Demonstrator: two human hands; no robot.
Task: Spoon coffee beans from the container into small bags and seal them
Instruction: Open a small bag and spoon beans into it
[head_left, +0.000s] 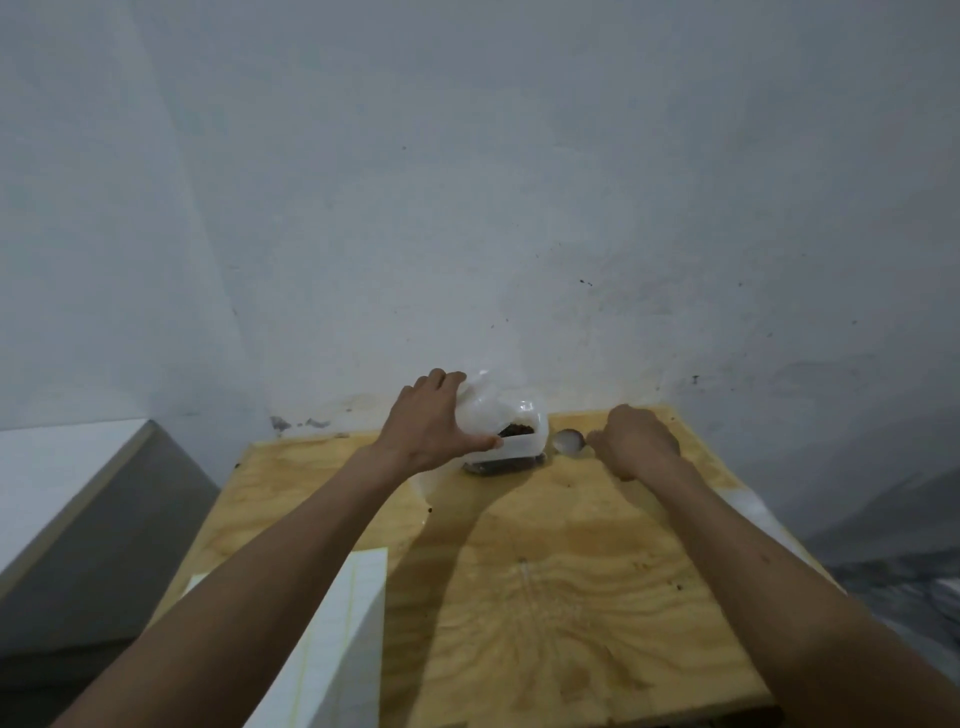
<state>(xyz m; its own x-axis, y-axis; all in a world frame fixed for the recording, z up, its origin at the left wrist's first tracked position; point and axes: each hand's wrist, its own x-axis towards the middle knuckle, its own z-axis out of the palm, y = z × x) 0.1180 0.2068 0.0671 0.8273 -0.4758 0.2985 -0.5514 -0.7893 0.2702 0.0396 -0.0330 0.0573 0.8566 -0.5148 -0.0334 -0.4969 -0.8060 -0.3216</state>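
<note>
A clear plastic container (511, 447) with dark coffee beans (517, 429) inside stands at the far edge of the wooden table (545, 571), near the wall. My left hand (431, 423) grips its left side, thumb along the front. A metal spoon (569, 441) lies just right of the container, bowl toward it. My right hand (636, 441) is closed over the spoon's handle, which is hidden under the fingers. White crumpled plastic (480, 395) shows behind the container at my left fingers; whether it is a bag or a lid I cannot tell.
A stack of white flat sheets or bags (343, 639) lies on the table's near left, partly under my left forearm. A grey-white wall rises right behind the table. A grey ledge (78, 519) stands to the left, and a translucent sheet (748, 514) lies at the table's right edge.
</note>
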